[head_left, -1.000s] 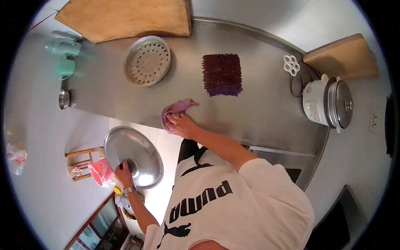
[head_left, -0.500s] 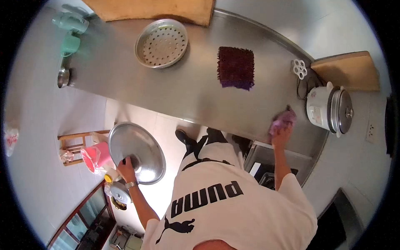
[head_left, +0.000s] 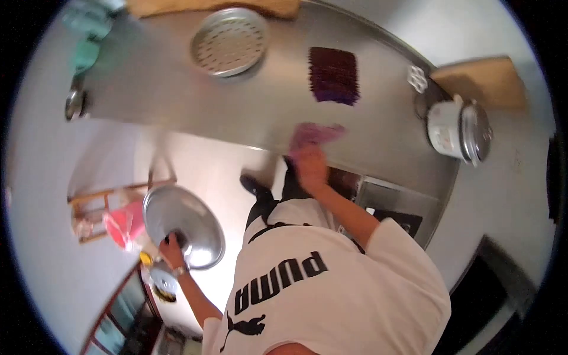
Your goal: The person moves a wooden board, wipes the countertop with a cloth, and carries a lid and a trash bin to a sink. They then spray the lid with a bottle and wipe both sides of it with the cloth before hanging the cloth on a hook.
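Purple cloth [head_left: 310, 134] now away from rice cooker [head_left: 447, 127], in closed right fingers [head_left: 307, 156], lid [head_left: 192, 216] in closed left fingers [head_left: 168, 245]

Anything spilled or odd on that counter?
Nothing clearly stands out. The mat and steamer tray rest on the counter, and no spill shows. The cloth is merely bunched at the right hand. Blur could hide small damage.

We see a smooth, glossy metal lid [head_left: 184, 216], matt cloth [head_left: 313, 134], a satiny metal bench [head_left: 251, 112] and a shaggy mat [head_left: 334, 74].
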Available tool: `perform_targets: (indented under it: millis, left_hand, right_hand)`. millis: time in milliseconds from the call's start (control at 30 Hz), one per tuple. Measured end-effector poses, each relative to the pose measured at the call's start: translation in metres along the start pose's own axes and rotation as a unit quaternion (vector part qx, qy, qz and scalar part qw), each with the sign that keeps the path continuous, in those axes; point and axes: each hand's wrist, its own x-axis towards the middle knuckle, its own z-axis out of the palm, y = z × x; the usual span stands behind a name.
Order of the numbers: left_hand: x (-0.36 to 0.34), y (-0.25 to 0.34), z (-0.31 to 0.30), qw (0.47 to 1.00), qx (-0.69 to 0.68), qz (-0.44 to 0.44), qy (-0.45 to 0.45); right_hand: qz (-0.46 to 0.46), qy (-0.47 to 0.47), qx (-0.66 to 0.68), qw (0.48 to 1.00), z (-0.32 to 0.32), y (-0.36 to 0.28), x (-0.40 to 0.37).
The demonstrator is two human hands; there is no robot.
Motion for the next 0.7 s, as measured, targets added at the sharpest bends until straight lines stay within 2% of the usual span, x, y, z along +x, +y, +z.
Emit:
perform_targets:
  millis: [33,67,100,133,167,200,300,367,433,467,500,533,567,600,633,667,700]
  left_hand:
    - [-0.007,0.005,0.002,0.988,-0.149,-0.021,0.014]
    - [-0.003,-0.004,0.004,0.994,-0.109,0.001,0.003]
    - [0.012,-0.036,0.015,0.993,-0.104,-0.041,-0.042]
    - [0.006,-0.020,0.010,0.996,-0.083,-0.013,-0.026]
    - [0.015,-0.041,0.022,0.997,-0.071,0.011,-0.007]
    - [0.016,-0.033,0.021,0.997,-0.071,0.024,-0.010]
    - [0.010,-0.002,0.012,0.996,-0.080,-0.022,-0.028]
    - [0.020,-0.003,0.018,0.997,-0.067,-0.016,-0.034]
    - [0.031,0.002,0.029,0.998,-0.055,-0.012,-0.039]
    - [0.033,0.006,0.035,0.997,-0.041,0.064,-0.025]
    - [0.036,0.010,0.037,0.990,-0.026,0.139,-0.012]
    - [0.037,0.019,0.039,0.990,-0.023,0.140,-0.012]
    - [0.040,0.033,0.043,0.992,-0.076,0.093,-0.025]
    - [0.043,0.045,0.046,0.990,-0.127,0.047,-0.037]
    - [0.045,0.054,0.048,0.984,-0.144,0.095,-0.032]
    - [0.037,0.075,0.044,0.986,-0.139,0.093,-0.030]
    - [0.027,0.102,0.035,0.989,-0.117,0.081,-0.032]
  right_hand:
    - [-0.140,0.160,0.101,0.972,0.020,-0.019,0.022]
    - [-0.110,0.042,0.218,0.969,0.039,-0.032,0.033]
    - [-0.110,-0.017,0.079,0.991,0.031,-0.059,0.051]
    - [-0.155,-0.052,0.032,0.986,0.033,-0.071,0.072]
    - [-0.152,-0.073,0.015,0.986,0.024,-0.080,0.086]
    - [-0.140,-0.066,0.013,0.988,0.019,-0.075,0.088]
    - [-0.145,-0.087,-0.050,0.984,0.006,-0.048,0.078]
    - [-0.059,-0.081,0.005,0.995,-0.020,-0.004,0.047]
    - [0.014,-0.096,-0.049,0.994,-0.055,0.048,0.019]
    - [0.051,-0.090,-0.066,0.992,-0.048,0.090,0.005]
    - [0.086,0.014,-0.145,0.986,-0.047,0.126,-0.010]
    - [0.194,-0.088,-0.105,0.971,-0.085,0.150,-0.008]
    - [0.286,-0.093,-0.104,0.948,-0.053,0.213,-0.025]
    - [0.332,-0.131,-0.176,0.917,-0.105,0.217,-0.012]
    - [0.352,-0.012,-0.209,0.912,-0.096,0.255,-0.034]
    - [0.345,0.080,-0.231,0.906,-0.086,0.295,-0.059]
    - [0.368,0.078,-0.226,0.898,-0.103,0.308,-0.076]
